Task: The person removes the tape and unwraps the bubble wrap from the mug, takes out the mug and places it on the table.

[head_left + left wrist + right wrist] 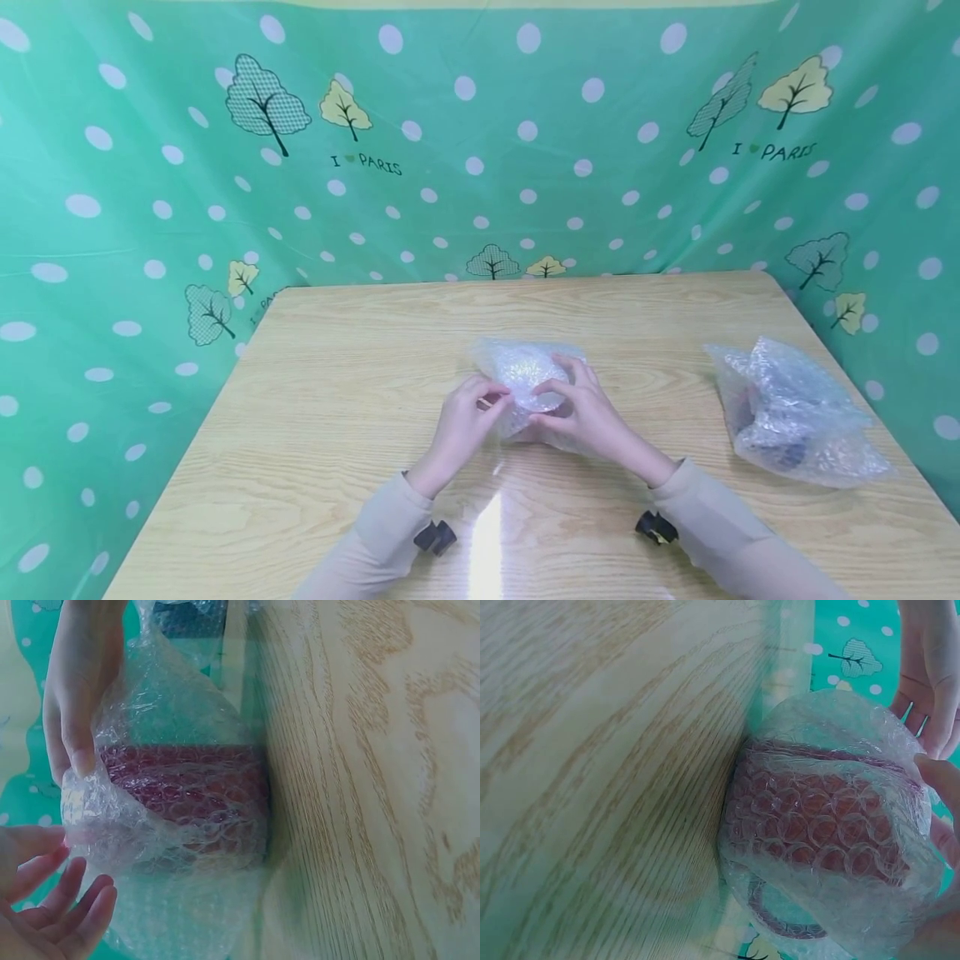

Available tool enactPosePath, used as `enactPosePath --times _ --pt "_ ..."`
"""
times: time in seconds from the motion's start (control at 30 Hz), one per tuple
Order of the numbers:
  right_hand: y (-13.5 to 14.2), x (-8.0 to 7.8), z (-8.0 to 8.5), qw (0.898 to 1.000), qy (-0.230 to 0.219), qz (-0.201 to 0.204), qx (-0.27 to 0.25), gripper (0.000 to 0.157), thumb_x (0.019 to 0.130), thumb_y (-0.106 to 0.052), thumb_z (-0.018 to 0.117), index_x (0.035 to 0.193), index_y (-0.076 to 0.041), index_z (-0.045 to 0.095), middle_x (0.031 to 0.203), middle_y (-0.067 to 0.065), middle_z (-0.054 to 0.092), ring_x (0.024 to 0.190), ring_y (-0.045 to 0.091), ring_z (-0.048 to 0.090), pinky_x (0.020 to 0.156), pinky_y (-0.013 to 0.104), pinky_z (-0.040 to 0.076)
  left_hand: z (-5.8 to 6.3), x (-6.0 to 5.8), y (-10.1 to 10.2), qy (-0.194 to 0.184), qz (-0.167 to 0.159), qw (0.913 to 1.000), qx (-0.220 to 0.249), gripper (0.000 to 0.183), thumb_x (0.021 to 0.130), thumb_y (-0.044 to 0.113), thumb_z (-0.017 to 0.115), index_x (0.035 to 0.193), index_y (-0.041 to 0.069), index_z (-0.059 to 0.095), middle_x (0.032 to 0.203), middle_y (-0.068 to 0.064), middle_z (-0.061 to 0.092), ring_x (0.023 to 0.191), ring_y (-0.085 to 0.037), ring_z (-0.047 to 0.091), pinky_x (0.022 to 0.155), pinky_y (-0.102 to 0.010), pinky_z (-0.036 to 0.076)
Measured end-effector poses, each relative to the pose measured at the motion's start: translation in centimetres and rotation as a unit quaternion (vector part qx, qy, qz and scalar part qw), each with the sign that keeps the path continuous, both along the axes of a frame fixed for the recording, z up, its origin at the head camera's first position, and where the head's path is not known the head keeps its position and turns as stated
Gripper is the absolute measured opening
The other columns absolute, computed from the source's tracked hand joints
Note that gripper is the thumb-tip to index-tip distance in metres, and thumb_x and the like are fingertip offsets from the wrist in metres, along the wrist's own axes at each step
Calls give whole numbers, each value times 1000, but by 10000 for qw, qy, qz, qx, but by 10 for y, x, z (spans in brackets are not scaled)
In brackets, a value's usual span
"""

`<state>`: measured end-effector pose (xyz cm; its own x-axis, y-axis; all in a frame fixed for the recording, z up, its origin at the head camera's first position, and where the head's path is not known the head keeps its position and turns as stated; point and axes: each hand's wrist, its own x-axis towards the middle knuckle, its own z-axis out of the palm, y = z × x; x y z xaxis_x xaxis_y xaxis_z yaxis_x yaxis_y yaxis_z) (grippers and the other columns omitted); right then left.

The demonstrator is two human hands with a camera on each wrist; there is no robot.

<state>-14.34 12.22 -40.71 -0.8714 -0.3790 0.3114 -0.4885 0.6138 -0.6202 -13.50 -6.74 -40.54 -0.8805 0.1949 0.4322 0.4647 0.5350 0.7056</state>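
A reddish mug [817,817] stands on the table wrapped in bubble wrap [525,362]; its round handle [780,919] shows through the plastic in the right wrist view. My left hand [463,421] pinches the wrap between thumb and forefinger at the top left of the bundle, its other fingers loosely bent. From the right, my right hand [588,412] grips the top of the wrapped mug, fingers bent around the bunched plastic. In the left wrist view, the wrap is folded over the mug's top, and loose plastic spreads out at both sides.
Another bubble-wrapped bundle [795,417], with dark and reddish contents, lies near the table's right edge. The wooden table [337,375] ends at a green dotted cloth [465,167] behind and at the sides.
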Motion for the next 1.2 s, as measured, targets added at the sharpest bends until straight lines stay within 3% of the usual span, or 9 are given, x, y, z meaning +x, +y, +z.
enactPosePath --times 0.3,0.53,0.73,1.2 --pt "0 0 1 10000 -70 -5 -18 24 70 -27 74 90 -18 65 134 22 32 123 39 25 93 63 28 -3 0 -2 217 -111 9996 164 7 78 5 64 84 1 63 79 -5 60 73 -15 60 67 -19 52" --pt "1 0 1 10000 -55 -33 -56 24 69 -27 74 89 -18 65 134 22 33 122 39 26 93 63 28 -4 2 -6 -310 -177 9973 636 7 80 6 63 85 1 63 82 -7 63 77 -19 61 69 -20 52" --pt "0 -1 1 10000 -68 3 -9 25 69 -29 74 90 -18 65 133 23 33 122 39 26 93 64 27 -7 3 -10 -800 -115 9920 967 7 78 1 63 85 -3 63 83 -12 63 80 -27 61 70 -32 54" --pt "0 0 1 10000 -58 -20 6 24 70 -28 74 90 -19 65 133 22 33 123 39 26 94 63 27 -14 8 -18 -1112 -44 9907 786 10 81 9 62 86 1 64 85 -10 65 79 -21 62 71 -24 52"
